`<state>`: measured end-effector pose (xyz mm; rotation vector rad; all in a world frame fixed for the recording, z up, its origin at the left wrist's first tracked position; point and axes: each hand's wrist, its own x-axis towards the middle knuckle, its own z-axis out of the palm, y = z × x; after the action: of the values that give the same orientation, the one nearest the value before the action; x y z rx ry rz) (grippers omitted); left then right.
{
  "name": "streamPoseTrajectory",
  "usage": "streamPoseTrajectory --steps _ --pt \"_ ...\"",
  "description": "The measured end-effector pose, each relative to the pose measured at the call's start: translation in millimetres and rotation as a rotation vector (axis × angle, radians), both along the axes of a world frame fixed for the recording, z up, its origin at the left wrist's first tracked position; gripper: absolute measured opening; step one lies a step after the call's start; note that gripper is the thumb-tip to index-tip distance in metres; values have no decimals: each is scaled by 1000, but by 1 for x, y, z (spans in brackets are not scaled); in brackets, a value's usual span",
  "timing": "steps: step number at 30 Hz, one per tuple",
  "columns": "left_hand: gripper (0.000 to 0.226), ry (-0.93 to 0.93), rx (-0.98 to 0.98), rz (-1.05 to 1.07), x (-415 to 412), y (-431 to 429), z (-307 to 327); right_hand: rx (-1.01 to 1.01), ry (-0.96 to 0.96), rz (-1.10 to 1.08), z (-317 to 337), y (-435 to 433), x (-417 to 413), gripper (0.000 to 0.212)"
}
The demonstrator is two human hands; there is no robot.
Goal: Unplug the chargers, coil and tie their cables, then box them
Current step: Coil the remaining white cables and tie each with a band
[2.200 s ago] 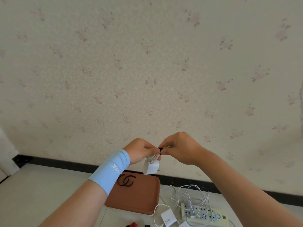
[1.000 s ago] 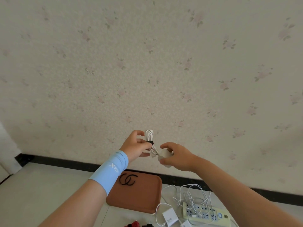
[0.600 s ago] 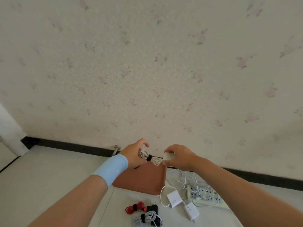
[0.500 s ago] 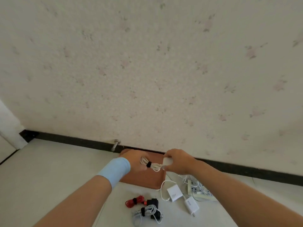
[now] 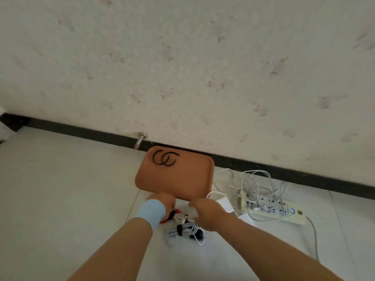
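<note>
Head view: left hand (image 5: 161,205) and right hand (image 5: 206,212) grip one tied white charger (image 5: 180,219)

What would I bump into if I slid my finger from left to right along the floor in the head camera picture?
You'd pass the left hand → right hand → power strip → grey cord.

Pale wallpapered wall (image 5: 182,57) with faint floral flecks across the far side, black baseboard (image 5: 284,173) along its foot, small metal door stop (image 5: 140,139) against the baseboard left of centre, light tiled floor (image 5: 60,189) with thin grout lines
</note>
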<state>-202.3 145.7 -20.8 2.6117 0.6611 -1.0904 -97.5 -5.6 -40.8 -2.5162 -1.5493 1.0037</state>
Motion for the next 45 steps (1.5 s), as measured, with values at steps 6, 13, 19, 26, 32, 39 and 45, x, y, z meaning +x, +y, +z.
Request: streamPoseTrajectory --steps 6,13,19,26,32,39,45 --pt "39 -15 -37 69 -6 6 -26 -74 -50 42 -32 8 -10 36" --pt "28 -148 -88 25 35 -13 3 2 51 -44 -13 -11 4 46" --pt "28 -297 -129 -24 80 -60 23 -10 -137 -211 14 -56 45 33" --pt "42 -253 -168 -200 116 -119 -10 -316 -263 -183 -16 -121 74 65" --pt "58 -147 -204 -197 127 -133 -48 -352 -275 -264 -45 -111 66 74" --pt "61 -163 -222 -160 135 -128 -62 -348 -172 -379 -57 -111 70 77" --pt "72 -180 -246 -186 133 -129 -40 -262 167 -557 -19 -119 93 63"
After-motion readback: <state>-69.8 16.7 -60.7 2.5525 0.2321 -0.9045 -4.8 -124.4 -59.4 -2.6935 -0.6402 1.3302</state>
